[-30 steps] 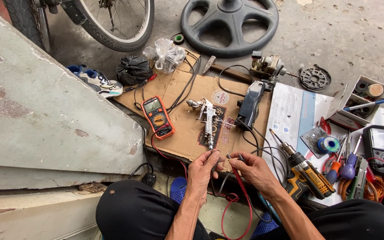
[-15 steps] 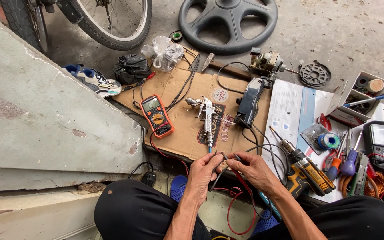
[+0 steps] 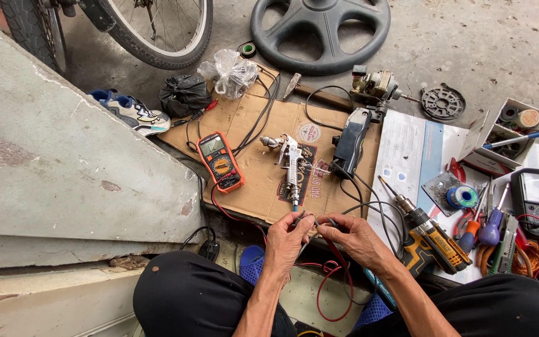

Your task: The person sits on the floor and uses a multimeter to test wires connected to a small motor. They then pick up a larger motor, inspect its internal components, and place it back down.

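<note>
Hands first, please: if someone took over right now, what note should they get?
Left hand and right hand: both pinch thin grey wire ends, fingertips close together, at the near edge of the brown cardboard sheet.
Nearby: orange digital multimeter left of the silver spray gun; yellow-and-black cordless drill by the right wrist; red lead looped under the hands.
Done or left: whether the wire ends are joined cannot be told.

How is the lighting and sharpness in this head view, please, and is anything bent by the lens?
Head view: soft, even daylight with faint shadows and no strong glare; the hands and meter are sharp; the wide lens bows the edges, so the wheel and tyre curve outward; the wires between the fingers are too thin to resolve.
</note>
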